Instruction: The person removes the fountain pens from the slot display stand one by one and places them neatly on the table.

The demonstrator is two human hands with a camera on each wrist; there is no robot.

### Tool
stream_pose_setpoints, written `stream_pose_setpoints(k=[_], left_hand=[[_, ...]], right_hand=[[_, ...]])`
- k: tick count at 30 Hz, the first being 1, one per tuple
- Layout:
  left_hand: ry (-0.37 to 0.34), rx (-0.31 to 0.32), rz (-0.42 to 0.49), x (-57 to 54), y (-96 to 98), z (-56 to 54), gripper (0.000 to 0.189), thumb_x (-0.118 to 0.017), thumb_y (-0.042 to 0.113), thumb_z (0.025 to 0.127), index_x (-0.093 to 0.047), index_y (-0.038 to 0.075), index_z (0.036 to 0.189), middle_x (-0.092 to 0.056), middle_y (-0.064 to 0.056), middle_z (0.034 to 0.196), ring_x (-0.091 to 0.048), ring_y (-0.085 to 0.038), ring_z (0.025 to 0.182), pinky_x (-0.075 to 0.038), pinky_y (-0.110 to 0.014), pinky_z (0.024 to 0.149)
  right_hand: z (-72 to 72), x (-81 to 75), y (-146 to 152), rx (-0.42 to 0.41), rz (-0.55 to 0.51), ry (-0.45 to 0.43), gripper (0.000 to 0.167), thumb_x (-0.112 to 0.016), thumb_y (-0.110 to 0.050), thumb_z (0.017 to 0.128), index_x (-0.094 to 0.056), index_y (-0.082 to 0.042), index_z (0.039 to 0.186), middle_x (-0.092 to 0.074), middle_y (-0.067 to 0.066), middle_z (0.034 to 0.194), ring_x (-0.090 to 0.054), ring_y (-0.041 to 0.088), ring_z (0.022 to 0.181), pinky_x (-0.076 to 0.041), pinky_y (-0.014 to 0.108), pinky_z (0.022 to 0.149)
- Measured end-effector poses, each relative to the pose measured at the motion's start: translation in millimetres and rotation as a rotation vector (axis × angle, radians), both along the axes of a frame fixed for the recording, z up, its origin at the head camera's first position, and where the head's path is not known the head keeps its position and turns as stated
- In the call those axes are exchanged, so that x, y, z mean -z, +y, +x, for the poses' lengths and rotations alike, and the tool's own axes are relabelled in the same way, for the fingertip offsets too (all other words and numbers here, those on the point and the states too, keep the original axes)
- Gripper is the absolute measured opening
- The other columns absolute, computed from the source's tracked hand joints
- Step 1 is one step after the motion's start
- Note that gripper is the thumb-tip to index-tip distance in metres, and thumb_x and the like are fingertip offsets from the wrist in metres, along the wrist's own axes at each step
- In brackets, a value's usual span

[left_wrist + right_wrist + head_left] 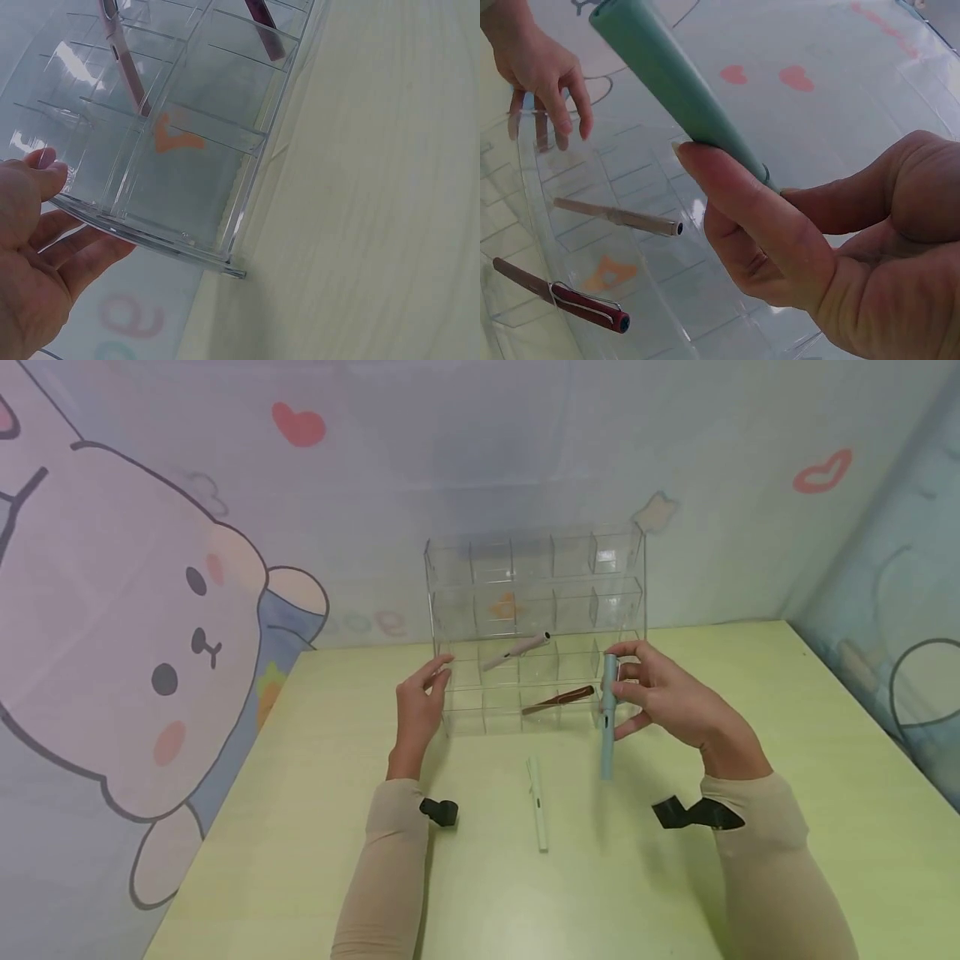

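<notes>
A clear acrylic rack [536,582] with tiers of small compartments stands at the back of the table. My left hand [420,706] holds its left side edge, thumb and fingers on either side of the panel in the left wrist view. Between the thumb and fingers of my right hand [667,697] is a teal pen [607,727], held upright in front of the rack's right end. A pale pinkish pen [519,650] lies slanted in the rack, second tier from the bottom. Below it, a dark red pen [562,296] with a wire clip leans across the lowest tier.
On the yellow-green table [300,860], a pale green pen [538,810] lies in front of the rack, between my forearms. A printed cloth [360,510] with a cartoon animal and hearts hangs right behind the rack. Black wrist mounts [697,814] stick out from both sleeves.
</notes>
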State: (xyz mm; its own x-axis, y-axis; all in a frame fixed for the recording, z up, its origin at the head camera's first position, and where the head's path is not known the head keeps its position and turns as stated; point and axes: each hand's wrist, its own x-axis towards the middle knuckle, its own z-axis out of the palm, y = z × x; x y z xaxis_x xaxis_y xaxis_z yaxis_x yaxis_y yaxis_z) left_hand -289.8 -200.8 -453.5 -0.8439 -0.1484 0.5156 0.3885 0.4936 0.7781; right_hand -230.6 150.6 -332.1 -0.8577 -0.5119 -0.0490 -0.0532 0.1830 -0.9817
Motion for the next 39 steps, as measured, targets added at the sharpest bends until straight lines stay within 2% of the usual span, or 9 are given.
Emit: stream_pose_setpoints(k=[2, 6, 11, 23, 27, 30, 33, 39], left_hand=[[-0.004, 0.002, 0.010, 0.5, 0.0, 0.4, 0.026, -0.063, 0.017, 0.101, -0.072, 0.012, 0.124, -0.066, -0.010, 0.130, -0.068, -0.030, 0.110, -0.053, -0.045, 0.094], [-0.016, -0.004, 0.030, 2.9, -0.4, 2.3, 0.025, -0.063, 0.017, 0.101, -0.072, 0.013, 0.124, -0.065, -0.010, 0.131, -0.067, -0.030, 0.111, -0.054, -0.044, 0.091], [-0.034, -0.011, 0.034, 6.9, -1.4, 5.4, 0.026, -0.063, 0.016, 0.101, -0.072, 0.013, 0.125, -0.065, -0.010, 0.131, -0.067, -0.029, 0.111, -0.055, -0.045, 0.088], [-0.030, -0.020, 0.014, 9.6, -1.8, 5.6, 0.025, -0.064, 0.016, 0.100, -0.073, 0.014, 0.124, -0.066, -0.010, 0.129, -0.067, -0.029, 0.111, -0.055, -0.044, 0.088], [-0.005, -0.015, 0.010, 7.8, -1.3, 3.4, 0.025, -0.064, 0.015, 0.100, -0.073, 0.011, 0.123, -0.067, -0.011, 0.128, -0.068, -0.031, 0.109, -0.056, -0.045, 0.085], [0.013, -0.012, 0.001, 5.3, -0.5, 1.3, 0.025, -0.064, 0.015, 0.100, -0.073, 0.010, 0.123, -0.067, -0.012, 0.127, -0.068, -0.031, 0.109, -0.055, -0.045, 0.087], [0.024, -0.014, -0.005, 3.2, 0.3, -0.2, 0.025, -0.064, 0.015, 0.100, -0.073, 0.011, 0.123, -0.067, -0.012, 0.127, -0.068, -0.031, 0.109, -0.053, -0.046, 0.094], [0.042, -0.012, -0.004, 2.1, 1.0, -1.0, 0.024, -0.065, 0.012, 0.099, -0.073, 0.010, 0.121, -0.067, -0.012, 0.126, -0.068, -0.032, 0.108, -0.053, -0.047, 0.094]], right_hand=[[-2.2, 2.8, 0, -0.030, -0.004, -0.009, 0.045, -0.041, 0.001, 0.106, -0.021, 0.001, 0.147, -0.041, 0.032, 0.122, -0.061, 0.037, 0.097, -0.059, 0.050, 0.073], [-6.0, 9.6, -1, -0.102, -0.014, -0.041, 0.045, -0.042, 0.001, 0.106, -0.022, 0.003, 0.146, -0.045, 0.030, 0.117, -0.065, 0.036, 0.097, -0.059, 0.051, 0.073], [-9.3, 18.8, -5, -0.159, 0.012, -0.064, 0.041, -0.044, -0.001, 0.105, -0.028, 0.002, 0.142, -0.048, 0.027, 0.114, -0.063, 0.039, 0.099, -0.059, 0.053, 0.073], [-13.0, 36.9, -13, -0.231, 0.058, -0.116, 0.035, -0.047, -0.001, 0.104, -0.033, 0.001, 0.136, -0.051, 0.023, 0.108, -0.062, 0.035, 0.097, -0.059, 0.053, 0.072], [-15.1, 40.2, -15, -0.249, 0.087, -0.122, 0.038, -0.046, 0.000, 0.105, -0.031, 0.001, 0.139, -0.050, 0.024, 0.110, -0.062, 0.039, 0.098, -0.059, 0.053, 0.071], [-17.6, 42.8, -15, -0.254, 0.099, -0.125, 0.039, -0.044, 0.001, 0.104, -0.030, 0.000, 0.141, -0.049, 0.024, 0.109, -0.060, 0.041, 0.098, -0.059, 0.053, 0.071], [-19.8, 45.7, -16, -0.255, 0.114, -0.134, 0.041, -0.044, 0.001, 0.103, -0.031, -0.002, 0.142, -0.047, 0.025, 0.112, -0.060, 0.038, 0.097, -0.059, 0.052, 0.071], [-22.5, 53.3, -18, -0.272, 0.152, -0.160, 0.045, -0.047, 0.002, 0.102, -0.029, 0.000, 0.142, -0.045, 0.027, 0.117, -0.059, 0.033, 0.098, -0.059, 0.052, 0.073]])
